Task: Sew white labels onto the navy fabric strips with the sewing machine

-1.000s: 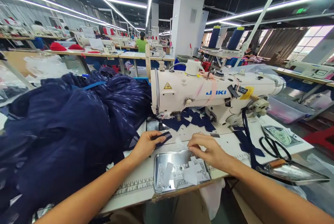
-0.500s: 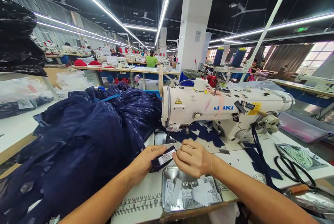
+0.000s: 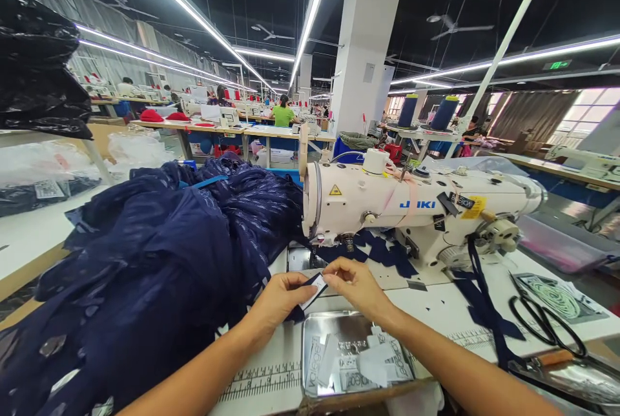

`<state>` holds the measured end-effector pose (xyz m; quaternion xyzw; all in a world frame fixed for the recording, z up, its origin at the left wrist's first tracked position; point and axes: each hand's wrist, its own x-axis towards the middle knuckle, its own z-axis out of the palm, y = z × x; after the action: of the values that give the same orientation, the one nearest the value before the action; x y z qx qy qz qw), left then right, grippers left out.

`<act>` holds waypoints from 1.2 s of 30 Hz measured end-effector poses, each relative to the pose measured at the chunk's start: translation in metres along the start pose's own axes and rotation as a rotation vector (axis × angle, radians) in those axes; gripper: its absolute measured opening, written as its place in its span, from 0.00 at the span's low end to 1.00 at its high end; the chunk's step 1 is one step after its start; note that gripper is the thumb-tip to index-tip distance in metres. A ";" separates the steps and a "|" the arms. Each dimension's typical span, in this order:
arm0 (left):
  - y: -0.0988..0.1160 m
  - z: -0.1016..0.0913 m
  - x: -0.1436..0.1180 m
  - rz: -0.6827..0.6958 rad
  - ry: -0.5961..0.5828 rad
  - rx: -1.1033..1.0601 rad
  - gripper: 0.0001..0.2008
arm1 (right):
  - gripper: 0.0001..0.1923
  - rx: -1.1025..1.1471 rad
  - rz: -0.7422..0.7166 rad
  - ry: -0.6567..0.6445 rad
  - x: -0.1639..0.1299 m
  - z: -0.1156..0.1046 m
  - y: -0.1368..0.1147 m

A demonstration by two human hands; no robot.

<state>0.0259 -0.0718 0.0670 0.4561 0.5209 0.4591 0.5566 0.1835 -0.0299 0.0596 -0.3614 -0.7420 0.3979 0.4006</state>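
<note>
Pinching now, both hands together right in front of the needle: my left hand [image 3: 278, 300] grips a small navy fabric piece [image 3: 294, 312] with a white label [image 3: 317, 285] laid on top of it, thumb pressing from above, and my right hand [image 3: 356, 287] closes its fingertips on the label's far edge, so the two hands meet over the same little stack. I see the piece held just above the white sewing table [image 3: 436, 309], close to the presser foot [image 3: 314, 249] of the cream Juki sewing machine [image 3: 411, 206], not yet under it. Directly below my wrists sits a shiny metal tray [image 3: 339, 325] with more white printed labels [image 3: 358, 361] scattered in it, resting at the table's near edge beside the printed ruler strip [image 3: 252, 380]. To my left, a big heap of dark navy fabric [image 3: 145, 261] spills over the table and touches the machine's head end. Under the machine arm I can make out more cut navy pieces [image 3: 382, 251] lying flat. Off to the right, black-handled scissors [image 3: 547, 325] lie on the table near a navy strip [image 3: 484, 300] hanging down from the machine. Behind it, two navy thread cones [image 3: 426, 111] stand on the rack, and a person in a green top [image 3: 282, 112] works at a far bench.
</note>
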 end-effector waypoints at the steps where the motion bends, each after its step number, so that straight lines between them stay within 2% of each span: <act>1: 0.000 0.001 0.000 0.012 0.012 0.018 0.12 | 0.08 0.090 0.073 -0.051 0.002 0.002 -0.001; 4: -0.001 0.002 0.000 0.032 0.035 0.030 0.12 | 0.09 0.252 0.173 -0.109 0.004 0.008 -0.004; 8: 0.001 0.002 -0.001 0.040 0.041 0.017 0.14 | 0.10 0.287 0.208 -0.063 0.003 0.013 -0.004; 12: 0.005 0.002 -0.001 0.062 0.012 0.014 0.16 | 0.11 0.288 0.213 -0.043 0.002 0.015 -0.003; 18: -0.001 0.000 0.002 0.011 0.047 0.063 0.15 | 0.10 0.293 0.173 -0.065 0.003 0.012 0.002; 24: -0.003 0.001 0.006 0.026 0.049 0.110 0.14 | 0.08 0.299 0.147 -0.080 0.000 0.014 0.004; 27: -0.003 0.000 0.007 -0.016 0.004 0.151 0.15 | 0.06 0.232 0.143 -0.150 0.000 0.004 0.007; 28: -0.004 -0.002 0.007 -0.031 -0.018 0.169 0.16 | 0.06 0.159 0.121 -0.182 0.002 -0.005 0.008; 30: -0.003 -0.006 0.007 -0.036 -0.054 0.256 0.17 | 0.05 -0.128 0.052 -0.200 0.006 -0.029 0.013; 32: 0.000 -0.012 0.009 0.097 -0.063 0.459 0.16 | 0.04 -0.606 -0.007 -0.121 0.012 -0.058 0.020; 33: 0.002 -0.014 0.012 0.243 -0.042 0.601 0.15 | 0.05 -0.841 0.011 -0.065 0.015 -0.071 0.025; 34: 0.004 -0.016 0.016 0.436 -0.008 0.760 0.13 | 0.05 -1.018 0.028 -0.026 0.018 -0.082 0.031; 36: 0.007 -0.016 0.026 0.871 0.055 1.090 0.13 | 0.05 -1.234 0.019 0.001 0.022 -0.094 0.044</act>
<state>0.0103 -0.0444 0.0686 0.8260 0.4606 0.3250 0.0004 0.2665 0.0359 0.0622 -0.5334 -0.8320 -0.1012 0.1144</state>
